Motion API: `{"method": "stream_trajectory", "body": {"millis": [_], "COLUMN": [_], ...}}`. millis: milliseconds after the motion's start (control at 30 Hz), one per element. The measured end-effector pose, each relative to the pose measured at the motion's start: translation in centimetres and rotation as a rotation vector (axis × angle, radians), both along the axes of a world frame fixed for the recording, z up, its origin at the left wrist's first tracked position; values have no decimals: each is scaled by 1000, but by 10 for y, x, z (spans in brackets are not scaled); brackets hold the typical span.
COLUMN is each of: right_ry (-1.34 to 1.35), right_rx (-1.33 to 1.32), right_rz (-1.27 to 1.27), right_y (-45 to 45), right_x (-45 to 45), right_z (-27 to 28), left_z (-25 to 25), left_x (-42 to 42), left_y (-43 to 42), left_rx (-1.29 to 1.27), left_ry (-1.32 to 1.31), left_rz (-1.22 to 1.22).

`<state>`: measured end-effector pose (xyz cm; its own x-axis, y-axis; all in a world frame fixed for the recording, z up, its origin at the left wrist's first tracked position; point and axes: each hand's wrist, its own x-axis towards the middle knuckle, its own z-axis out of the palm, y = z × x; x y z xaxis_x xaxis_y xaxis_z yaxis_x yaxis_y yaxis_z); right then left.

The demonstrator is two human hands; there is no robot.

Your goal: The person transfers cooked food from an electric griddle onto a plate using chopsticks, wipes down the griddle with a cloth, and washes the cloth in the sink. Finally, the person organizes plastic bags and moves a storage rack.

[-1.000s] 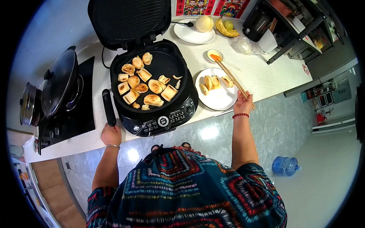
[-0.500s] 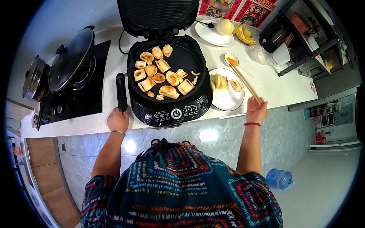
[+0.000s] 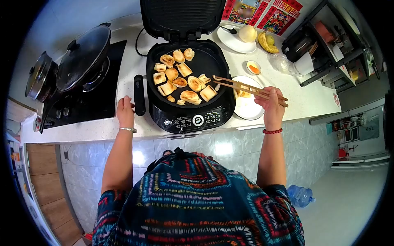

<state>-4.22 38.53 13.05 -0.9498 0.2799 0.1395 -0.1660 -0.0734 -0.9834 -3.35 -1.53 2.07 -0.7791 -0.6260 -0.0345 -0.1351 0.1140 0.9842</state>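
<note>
On the table [image 3: 312, 102], near twelve o'clock, sits a pan [image 3: 205, 62] of browned food [image 3: 190, 97]; the right hand [image 3: 269, 104] grips chopsticks [image 3: 238, 83], tips at its three o'clock, the left hand [image 3: 125, 112], released, beside its eight-o'clock handle [image 3: 139, 95].

One head-worn view: looks forward and steeply down from above the wearer's dark, multicoloured patterned shirt [image 3: 197, 201], which fills the bottom centre. Very wide field, black corners. Round black electric griddle [image 3: 208, 67] sits near, above centre, between bare left hand [image 3: 125, 111] and bare right hand [image 3: 270, 102]. Grey marbled tile floor [image 3: 242, 151] lies farther below; red printed paper posters [image 3: 283, 17] reach the top edge.
</note>
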Motion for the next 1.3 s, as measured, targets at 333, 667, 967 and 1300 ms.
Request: {"method": "stream_trajectory", "body": {"millis": [333,667,967,1300], "right_ry": [81,91,188,123], "right_rx": [-16,-105,22,-47], "right_rz": [-95,-153,-291,-330], "right_y": [-17,-8,49,47], "right_x": [4,6,64,70], "right_z": [-8,-14,4,0], "left_z": [7,-3,-2,-5], "left_x": [-19,-19,-19,-20], "left_y": [18,16,17,15], "left_rx": [-347,-379,-450,-410], "left_ry": [-50,-50,-76,-62], "left_rz": [-89,-103,-105,-108]}}
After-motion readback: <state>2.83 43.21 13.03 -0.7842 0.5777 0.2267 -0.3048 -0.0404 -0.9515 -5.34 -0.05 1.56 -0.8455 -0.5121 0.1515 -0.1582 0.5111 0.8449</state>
